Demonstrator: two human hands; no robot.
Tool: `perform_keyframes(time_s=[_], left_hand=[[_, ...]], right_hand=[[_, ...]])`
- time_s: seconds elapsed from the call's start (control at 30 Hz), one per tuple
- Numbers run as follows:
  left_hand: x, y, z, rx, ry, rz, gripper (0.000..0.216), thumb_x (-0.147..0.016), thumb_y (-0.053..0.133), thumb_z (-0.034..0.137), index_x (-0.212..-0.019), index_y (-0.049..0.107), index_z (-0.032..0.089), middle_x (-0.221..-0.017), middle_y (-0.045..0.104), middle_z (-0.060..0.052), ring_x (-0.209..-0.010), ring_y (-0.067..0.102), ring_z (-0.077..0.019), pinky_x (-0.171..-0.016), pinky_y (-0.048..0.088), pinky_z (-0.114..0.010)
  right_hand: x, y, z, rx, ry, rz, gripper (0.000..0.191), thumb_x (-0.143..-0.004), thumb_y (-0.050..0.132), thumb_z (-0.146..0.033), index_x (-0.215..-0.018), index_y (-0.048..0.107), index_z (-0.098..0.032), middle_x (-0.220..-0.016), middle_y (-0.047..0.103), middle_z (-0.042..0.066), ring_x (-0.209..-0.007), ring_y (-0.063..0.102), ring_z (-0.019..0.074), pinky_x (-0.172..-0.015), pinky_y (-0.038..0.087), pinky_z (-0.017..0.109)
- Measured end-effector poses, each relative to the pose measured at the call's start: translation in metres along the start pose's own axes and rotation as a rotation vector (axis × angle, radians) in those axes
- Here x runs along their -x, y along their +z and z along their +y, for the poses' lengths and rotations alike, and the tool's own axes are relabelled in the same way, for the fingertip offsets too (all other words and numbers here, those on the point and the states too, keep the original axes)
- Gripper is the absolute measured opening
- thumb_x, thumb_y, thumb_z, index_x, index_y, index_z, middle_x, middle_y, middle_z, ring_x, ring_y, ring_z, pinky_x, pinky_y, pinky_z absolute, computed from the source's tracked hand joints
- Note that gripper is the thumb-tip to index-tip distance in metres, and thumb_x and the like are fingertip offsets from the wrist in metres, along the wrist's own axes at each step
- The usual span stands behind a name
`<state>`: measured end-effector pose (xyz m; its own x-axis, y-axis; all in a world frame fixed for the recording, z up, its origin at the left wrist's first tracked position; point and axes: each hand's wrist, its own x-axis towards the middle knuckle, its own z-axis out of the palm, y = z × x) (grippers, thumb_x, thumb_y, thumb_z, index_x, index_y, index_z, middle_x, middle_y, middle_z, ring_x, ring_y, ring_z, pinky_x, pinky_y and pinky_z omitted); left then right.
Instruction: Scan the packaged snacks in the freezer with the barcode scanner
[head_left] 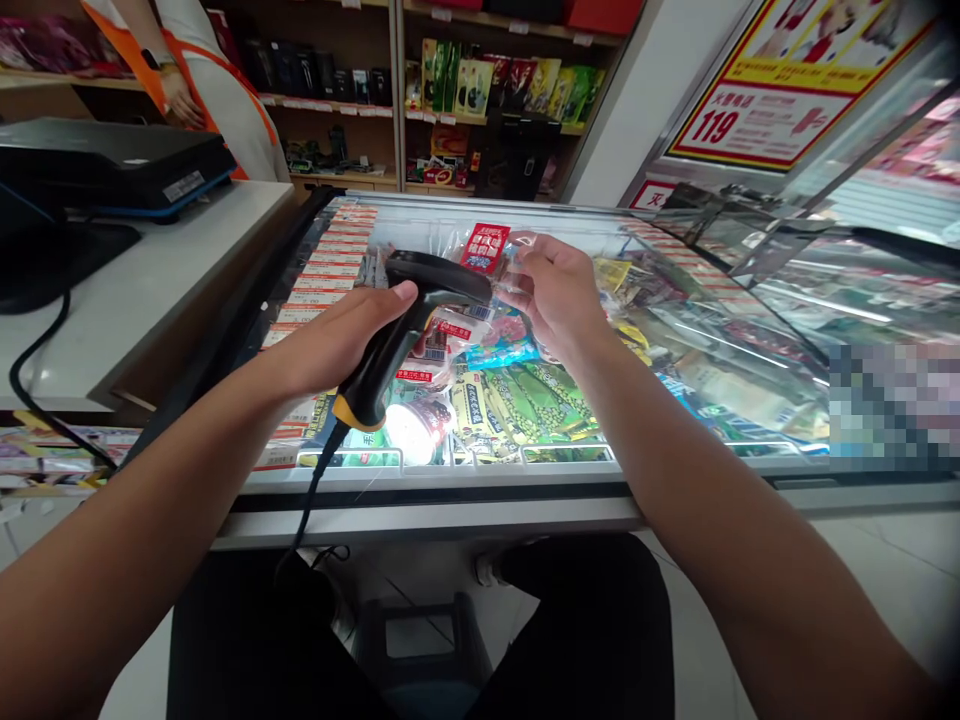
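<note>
My left hand [341, 335] is wrapped round the handle of a black barcode scanner [382, 355] with a yellow-orange ring at its base and a cable hanging down. The scanner's head points to the right. Just past it, my right hand [559, 295] pinches the edge of a clear plastic snack package [486, 248] with a red label bearing white print. Part of the package is hidden behind the scanner head. Both hands are above a glass-topped display freezer [487, 487], through which green packets [532, 400] and a round tub [420, 425] show.
A white counter [195, 260] with a black flat device [112, 165] stands at the left. Behind are shelves [330, 102] of goods and a person [217, 80] in white and orange. A dark stool [420, 640] is below, between my legs. Price labels [322, 275] line the freezer glass.
</note>
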<state>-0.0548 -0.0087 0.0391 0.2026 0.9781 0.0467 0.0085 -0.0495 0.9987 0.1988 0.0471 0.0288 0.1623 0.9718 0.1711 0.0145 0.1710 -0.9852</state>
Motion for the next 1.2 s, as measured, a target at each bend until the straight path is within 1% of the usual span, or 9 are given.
perform_keyframes(time_s=[0.13, 0.27, 0.37, 0.57, 0.77, 0.9, 1.03, 1.13, 1.2], left_hand=[[0.001, 0.001, -0.003, -0.078, -0.061, -0.163, 0.036, -0.093, 0.059, 0.053, -0.100, 0.072, 0.020, -0.074, 0.069, -0.006, -0.081, 0.073, -0.0274, -0.069, 0.057, -0.033], [0.001, 0.003, -0.005, -0.101, -0.018, -0.290, 0.050, -0.098, 0.045, 0.059, -0.093, 0.075, 0.018, -0.081, 0.073, -0.008, -0.076, 0.071, -0.0209, -0.069, 0.055, -0.028], [0.002, 0.003, -0.004, -0.084, -0.028, -0.348, 0.053, -0.099, 0.042, 0.059, -0.096, 0.075, 0.017, -0.084, 0.074, -0.008, -0.079, 0.070, -0.0201, -0.073, 0.056, -0.029], [0.003, 0.002, -0.002, -0.040, -0.073, -0.274, 0.050, -0.096, 0.049, 0.060, -0.099, 0.074, 0.017, -0.081, 0.074, -0.007, -0.084, 0.073, -0.0228, -0.079, 0.060, -0.031], [0.005, 0.012, 0.007, 0.021, -0.100, -0.151, 0.050, -0.092, 0.054, 0.061, -0.106, 0.071, 0.016, -0.078, 0.072, -0.007, -0.084, 0.075, -0.0271, -0.081, 0.063, -0.038], [0.009, 0.017, 0.015, 0.063, -0.087, -0.161, 0.052, -0.089, 0.057, 0.063, -0.105, 0.069, 0.015, -0.083, 0.073, -0.009, -0.089, 0.075, -0.0289, -0.083, 0.063, -0.041], [0.009, 0.017, 0.017, 0.055, -0.052, -0.179, 0.047, -0.090, 0.055, 0.059, -0.097, 0.070, 0.016, -0.083, 0.073, -0.008, -0.087, 0.074, -0.0265, -0.084, 0.062, -0.040], [0.005, 0.015, 0.013, 0.030, -0.070, -0.129, 0.047, -0.090, 0.054, 0.061, -0.090, 0.070, 0.016, -0.081, 0.073, -0.008, -0.083, 0.074, -0.0247, -0.080, 0.062, -0.038], [0.001, 0.014, 0.008, 0.010, -0.094, -0.056, 0.047, -0.089, 0.055, 0.062, -0.087, 0.069, 0.017, -0.079, 0.072, -0.007, -0.082, 0.074, -0.0246, -0.077, 0.062, -0.037]], right_hand=[[-0.003, -0.003, -0.001, 0.048, -0.019, 0.025, 0.016, -0.094, 0.059, -0.037, -0.104, 0.068, -0.027, -0.080, 0.060, -0.001, -0.074, 0.065, 0.0129, -0.070, 0.055, 0.028], [-0.007, -0.006, 0.003, 0.064, -0.045, -0.005, 0.017, -0.094, 0.058, -0.037, -0.103, 0.067, -0.026, -0.088, 0.064, 0.000, -0.082, 0.067, 0.0149, -0.077, 0.055, 0.033], [-0.010, -0.008, 0.006, 0.062, -0.049, -0.007, 0.016, -0.095, 0.056, -0.034, -0.102, 0.066, -0.025, -0.089, 0.061, 0.000, -0.080, 0.066, 0.0138, -0.078, 0.055, 0.034], [-0.009, -0.009, 0.004, 0.073, -0.066, -0.012, 0.014, -0.097, 0.054, -0.031, -0.101, 0.065, -0.024, -0.088, 0.059, 0.000, -0.074, 0.064, 0.0115, -0.076, 0.055, 0.032], [-0.009, -0.011, 0.000, 0.152, -0.087, 0.028, 0.014, -0.097, 0.054, -0.032, -0.102, 0.066, -0.025, -0.086, 0.057, -0.001, -0.073, 0.064, 0.0103, -0.072, 0.054, 0.027], [-0.009, -0.010, -0.001, 0.182, -0.065, 0.065, 0.018, -0.098, 0.052, -0.031, -0.108, 0.066, -0.025, -0.087, 0.060, 0.000, -0.073, 0.065, 0.0106, -0.070, 0.053, 0.025], [-0.008, -0.011, -0.006, 0.262, -0.087, 0.070, 0.018, -0.099, 0.052, -0.034, -0.108, 0.065, -0.026, -0.088, 0.062, 0.001, -0.074, 0.066, 0.0128, -0.068, 0.054, 0.026], [-0.017, -0.023, -0.014, 0.301, -0.125, 0.114, 0.021, -0.101, 0.048, -0.029, -0.114, 0.064, -0.023, -0.098, 0.065, 0.004, -0.075, 0.065, 0.0128, -0.065, 0.051, 0.025], [-0.029, -0.041, -0.016, 0.307, -0.159, 0.175, 0.028, -0.101, 0.045, -0.025, -0.123, 0.062, -0.019, -0.109, 0.065, 0.008, -0.077, 0.064, 0.0128, -0.062, 0.048, 0.025]])
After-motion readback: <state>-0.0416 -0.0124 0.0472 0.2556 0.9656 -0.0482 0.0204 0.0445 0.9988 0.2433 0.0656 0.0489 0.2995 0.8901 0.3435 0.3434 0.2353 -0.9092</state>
